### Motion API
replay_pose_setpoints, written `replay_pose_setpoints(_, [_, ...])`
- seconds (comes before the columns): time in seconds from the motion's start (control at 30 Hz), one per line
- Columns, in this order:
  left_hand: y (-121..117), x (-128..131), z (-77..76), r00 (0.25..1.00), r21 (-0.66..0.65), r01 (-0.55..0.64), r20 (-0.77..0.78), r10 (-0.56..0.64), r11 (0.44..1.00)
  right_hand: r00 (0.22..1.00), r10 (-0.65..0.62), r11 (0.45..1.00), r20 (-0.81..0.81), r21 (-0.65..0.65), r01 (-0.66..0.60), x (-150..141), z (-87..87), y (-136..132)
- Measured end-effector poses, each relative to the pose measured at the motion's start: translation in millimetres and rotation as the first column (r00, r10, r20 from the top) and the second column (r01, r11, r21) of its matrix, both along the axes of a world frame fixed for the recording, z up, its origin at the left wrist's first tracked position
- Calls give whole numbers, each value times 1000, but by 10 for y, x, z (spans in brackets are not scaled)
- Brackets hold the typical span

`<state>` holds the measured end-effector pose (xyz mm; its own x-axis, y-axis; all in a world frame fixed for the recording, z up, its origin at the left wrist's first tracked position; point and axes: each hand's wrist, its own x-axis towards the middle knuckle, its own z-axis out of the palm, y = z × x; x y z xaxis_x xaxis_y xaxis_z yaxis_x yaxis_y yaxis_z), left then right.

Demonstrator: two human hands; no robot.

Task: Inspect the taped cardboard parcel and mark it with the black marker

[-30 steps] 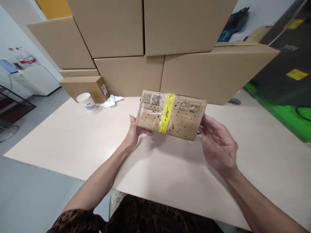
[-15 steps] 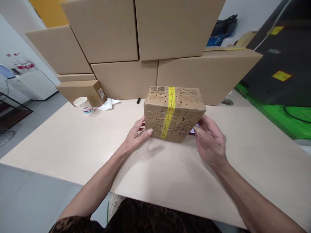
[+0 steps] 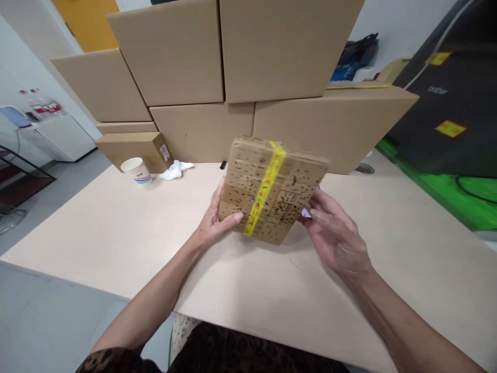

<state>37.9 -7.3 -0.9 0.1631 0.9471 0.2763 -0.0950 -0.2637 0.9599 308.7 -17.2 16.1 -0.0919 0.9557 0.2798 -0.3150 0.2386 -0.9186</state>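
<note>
A speckled cardboard box [image 3: 233, 178] with yellow tape [image 3: 261, 199] down its front is tilted, its top leaning back. My left hand [image 3: 213, 215] grips its left side, thumb on the front face and fingers behind. At the lower right edge is my right hand [image 3: 336, 233], its curled fingers reaching behind the box and against it, thumb in front of the edge. The fingertips of both hands are partly hidden. Between the box and my right thumb shows a small lilac patch of a flat thing [image 3: 306, 213], mostly covered, too little to name.
Large cardboard boxes [image 3: 287, 52] are stacked along the back of the table [image 3: 128, 248]. At the back left stand a small brown box [image 3: 128, 147], a paper cup [image 3: 136, 171] and a crumpled tissue [image 3: 176, 170]. A black object [image 3: 223, 165] lies behind. A tape roll [image 3: 365, 168] sits at the back right.
The box has tipped so that its front face turns up toward me and its top face is almost out of sight. My left hand has moved slightly left with it.
</note>
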Motion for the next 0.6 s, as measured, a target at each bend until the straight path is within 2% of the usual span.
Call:
replay_pose_setpoints(0.2, [74,9,25,963,-243,142,259,-77,959,989,-31,990,148,142,10,43,-132,-20])
replay_pose_setpoints(0.33, [71,22,10,941,-314,169,333,-58,934,992,-46,991,120,132,29,52,-148,-6])
replay_pose_setpoints(0.47, [67,15,0,939,-256,181,332,-90,950,998,-64,997,5,40,63,15,-165,21])
replay_pose_setpoints(0.6, [82,-31,-9,979,-93,153,149,-138,984,996,-86,996,-34,31,87,-3,-171,38])
